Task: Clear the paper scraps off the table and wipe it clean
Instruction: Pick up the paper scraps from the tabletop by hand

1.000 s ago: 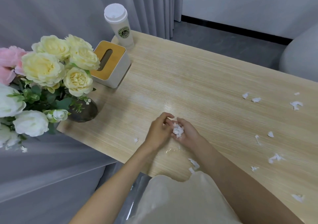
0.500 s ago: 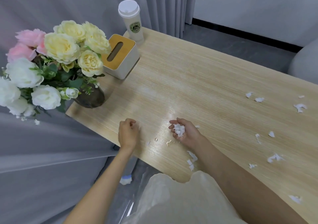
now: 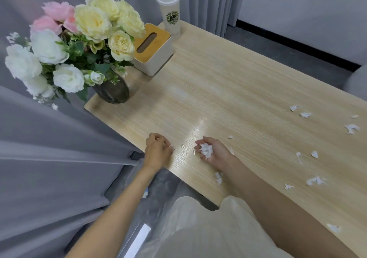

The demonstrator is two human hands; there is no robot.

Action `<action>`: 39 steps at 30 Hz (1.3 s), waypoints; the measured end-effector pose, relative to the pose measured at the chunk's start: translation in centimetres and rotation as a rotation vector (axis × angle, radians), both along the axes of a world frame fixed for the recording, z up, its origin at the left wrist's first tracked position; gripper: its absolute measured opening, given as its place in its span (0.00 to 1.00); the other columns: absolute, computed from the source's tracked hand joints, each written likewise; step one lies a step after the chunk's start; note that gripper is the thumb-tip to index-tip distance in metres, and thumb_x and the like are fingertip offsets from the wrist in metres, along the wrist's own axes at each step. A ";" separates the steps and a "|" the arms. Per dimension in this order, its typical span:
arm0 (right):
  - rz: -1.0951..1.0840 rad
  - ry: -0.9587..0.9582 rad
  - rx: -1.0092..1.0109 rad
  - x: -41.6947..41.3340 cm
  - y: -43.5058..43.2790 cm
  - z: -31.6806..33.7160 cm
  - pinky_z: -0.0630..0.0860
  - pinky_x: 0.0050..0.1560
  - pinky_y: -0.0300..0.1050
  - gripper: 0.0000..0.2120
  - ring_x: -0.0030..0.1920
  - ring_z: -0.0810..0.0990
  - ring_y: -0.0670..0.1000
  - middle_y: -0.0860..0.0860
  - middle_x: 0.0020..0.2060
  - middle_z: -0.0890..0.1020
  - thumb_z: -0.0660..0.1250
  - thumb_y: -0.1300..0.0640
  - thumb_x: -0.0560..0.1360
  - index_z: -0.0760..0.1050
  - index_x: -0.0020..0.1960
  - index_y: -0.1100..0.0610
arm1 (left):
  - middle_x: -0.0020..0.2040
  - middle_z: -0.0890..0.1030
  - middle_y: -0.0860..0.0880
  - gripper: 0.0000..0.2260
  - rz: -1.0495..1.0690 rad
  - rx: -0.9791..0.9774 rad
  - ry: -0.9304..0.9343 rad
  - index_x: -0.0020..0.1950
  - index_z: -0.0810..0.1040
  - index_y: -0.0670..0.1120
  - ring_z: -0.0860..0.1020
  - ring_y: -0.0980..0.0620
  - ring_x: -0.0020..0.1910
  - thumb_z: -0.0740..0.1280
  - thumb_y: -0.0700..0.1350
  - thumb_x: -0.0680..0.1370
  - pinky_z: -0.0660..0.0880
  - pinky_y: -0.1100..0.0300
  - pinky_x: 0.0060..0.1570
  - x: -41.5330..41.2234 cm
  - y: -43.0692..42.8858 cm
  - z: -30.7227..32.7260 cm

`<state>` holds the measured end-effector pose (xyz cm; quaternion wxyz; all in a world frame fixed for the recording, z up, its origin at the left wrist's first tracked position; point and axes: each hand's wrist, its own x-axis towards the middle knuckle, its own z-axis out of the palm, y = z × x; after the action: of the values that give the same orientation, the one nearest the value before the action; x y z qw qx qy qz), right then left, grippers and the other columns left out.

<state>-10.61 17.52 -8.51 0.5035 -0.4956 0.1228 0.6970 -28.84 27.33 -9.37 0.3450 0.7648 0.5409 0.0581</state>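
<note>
Looking down through the head camera, I see a long, light wood table point(image 3: 228, 83) running from lower right to upper left.

My right hand point(image 3: 215, 152) rests palm up on the table near its front edge. Its fingers are loosely curled into a cup around a wad of paper scraps point(image 3: 206, 150), white and crumpled, which lies in the palm.

My left hand point(image 3: 157, 150) sits knuckles up just to the left, right at the table's edge and apart from the right hand. Its fingers are curled in, but I cannot tell whether they pinch anything (the fingertips are turned away from the camera). Two small bits point(image 3: 182, 146) of white paper lie on the wood between the hands.

More loose scraps point(image 3: 351, 128) are scattered over the right part of the table, well apart from each other, and a couple lie beside my right forearm near the front edge.

At the far left end stand a dark vase point(image 3: 112, 91) of white, cream and pink flowers, a tissue box point(image 3: 153, 49) with a wooden top just behind it, and a lidded paper cup point(image 3: 170, 9) at the corner. A grey curtain point(image 3: 39, 148) hangs along the left side.
</note>
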 end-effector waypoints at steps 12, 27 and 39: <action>-0.060 -0.004 -0.004 -0.3 -1.8 0.2 0.71 0.23 0.36 0.14 0.26 0.77 0.48 0.55 0.31 0.80 0.56 0.56 0.81 0.74 0.43 0.63 | 0.42 0.77 0.48 0.05 0.202 -0.025 -0.134 0.45 0.74 0.45 0.75 0.50 0.42 0.69 0.38 0.74 0.74 0.53 0.45 -0.6 -0.9 -0.2; -0.227 0.108 0.085 2.3 -6.8 0.9 0.76 0.28 0.38 0.15 0.31 0.80 0.47 0.54 0.39 0.82 0.61 0.55 0.79 0.76 0.57 0.65 | 0.43 0.84 0.51 0.08 -0.232 -0.374 -0.460 0.49 0.78 0.49 0.80 0.59 0.45 0.68 0.37 0.76 0.71 0.70 0.43 9.1 -8.4 6.0; -0.416 0.018 -0.048 5.0 -13.4 1.0 0.69 0.24 0.34 0.13 0.23 0.73 0.46 0.54 0.27 0.77 0.61 0.54 0.78 0.75 0.40 0.61 | 0.55 0.75 0.45 0.09 -0.505 0.091 0.147 0.57 0.76 0.44 0.76 0.45 0.52 0.64 0.41 0.77 0.69 0.56 0.46 18.6 -6.1 2.3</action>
<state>-5.62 4.13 -7.53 0.6236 -0.4653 0.2434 0.5791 -10.19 21.27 -7.10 0.2735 0.8925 0.3535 -0.0611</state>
